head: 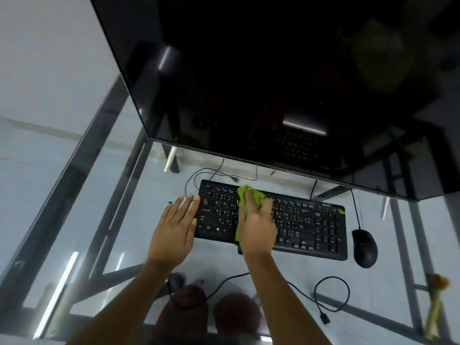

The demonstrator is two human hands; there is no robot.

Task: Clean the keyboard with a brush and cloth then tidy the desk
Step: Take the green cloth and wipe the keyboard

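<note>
While your right hand (257, 227) is bunching the soft green cloth (245, 202) in curled fingers over the keyboard (308, 225) mid-desk, your left hand (174, 227) is bracing its left edge, fingers flat; it looks light, likely sliding on the glass desk (119, 235).
</note>
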